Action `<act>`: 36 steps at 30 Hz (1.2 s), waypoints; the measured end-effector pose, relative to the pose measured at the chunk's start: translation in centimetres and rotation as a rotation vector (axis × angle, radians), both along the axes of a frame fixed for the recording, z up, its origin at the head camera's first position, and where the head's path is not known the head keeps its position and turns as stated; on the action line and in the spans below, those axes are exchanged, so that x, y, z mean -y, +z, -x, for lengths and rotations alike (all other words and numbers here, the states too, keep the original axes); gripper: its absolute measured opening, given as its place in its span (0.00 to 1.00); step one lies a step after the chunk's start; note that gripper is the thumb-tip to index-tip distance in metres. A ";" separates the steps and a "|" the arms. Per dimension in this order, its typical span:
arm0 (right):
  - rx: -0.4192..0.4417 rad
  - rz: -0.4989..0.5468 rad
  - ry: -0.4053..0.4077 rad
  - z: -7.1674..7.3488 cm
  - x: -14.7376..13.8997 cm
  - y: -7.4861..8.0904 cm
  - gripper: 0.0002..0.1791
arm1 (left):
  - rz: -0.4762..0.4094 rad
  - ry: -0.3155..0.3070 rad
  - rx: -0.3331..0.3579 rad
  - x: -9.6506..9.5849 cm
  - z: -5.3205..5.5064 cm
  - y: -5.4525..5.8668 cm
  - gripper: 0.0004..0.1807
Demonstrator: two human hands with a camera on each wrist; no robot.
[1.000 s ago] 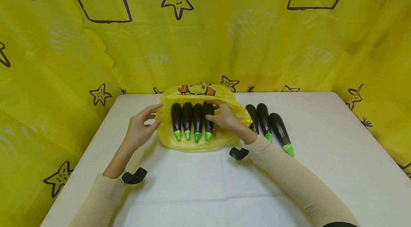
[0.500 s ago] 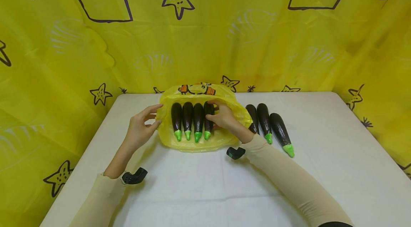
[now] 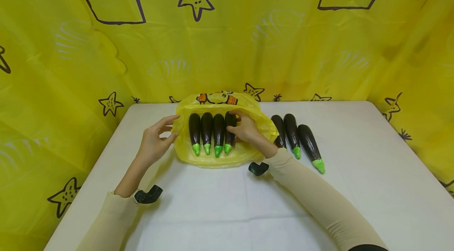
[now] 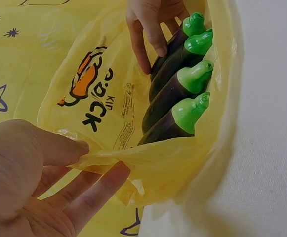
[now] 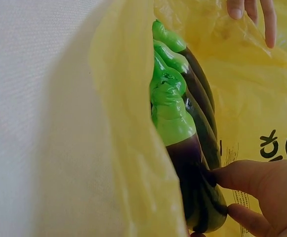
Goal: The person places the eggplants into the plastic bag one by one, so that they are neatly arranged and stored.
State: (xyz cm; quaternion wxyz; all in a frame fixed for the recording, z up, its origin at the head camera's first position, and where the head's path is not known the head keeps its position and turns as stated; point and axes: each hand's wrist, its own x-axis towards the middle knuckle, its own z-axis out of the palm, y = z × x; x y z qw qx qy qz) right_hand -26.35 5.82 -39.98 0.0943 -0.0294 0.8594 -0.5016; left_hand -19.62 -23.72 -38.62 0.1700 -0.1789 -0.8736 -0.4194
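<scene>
A yellow plastic bag (image 3: 205, 161) with a cartoon print lies wide on the table, its mouth facing me. Inside it, several dark eggplants (image 3: 207, 134) lie side by side, green stem ends toward me. My right hand (image 3: 249, 129) reaches into the bag and grips the rightmost eggplant (image 3: 228, 140) between thumb and fingers. That eggplant (image 5: 187, 158) touches or nearly touches its neighbour in the right wrist view. At the bag's left side, my left hand (image 3: 154, 142) holds the rim; the left wrist view shows the bag edge between the left hand's thumb and fingers (image 4: 96, 197).
To the right of the bag lie three more eggplants (image 3: 309, 144), the nearest one to the bag partly hidden by it and by the right arm. A white cloth (image 3: 202, 207) covers the table. A yellow patterned curtain (image 3: 227, 46) hangs behind and at both sides.
The right hand and the green end of its eggplant have shifted slightly left, toward the other eggplants in the bag. My left hand has stayed in place.
</scene>
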 end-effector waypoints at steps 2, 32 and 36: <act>-0.003 0.000 0.001 0.0 0.0 0.0 0.34 | 0.002 0.001 -0.001 0.0 0.0 0.0 0.30; -0.034 -0.045 0.032 -0.1 -0.1 0.3 0.34 | 0.011 0.003 0.001 0.0 0.0 0.2 0.29; -0.081 -0.097 0.049 -0.2 -0.1 0.5 0.34 | 0.013 0.005 0.009 0.0 -0.1 0.3 0.29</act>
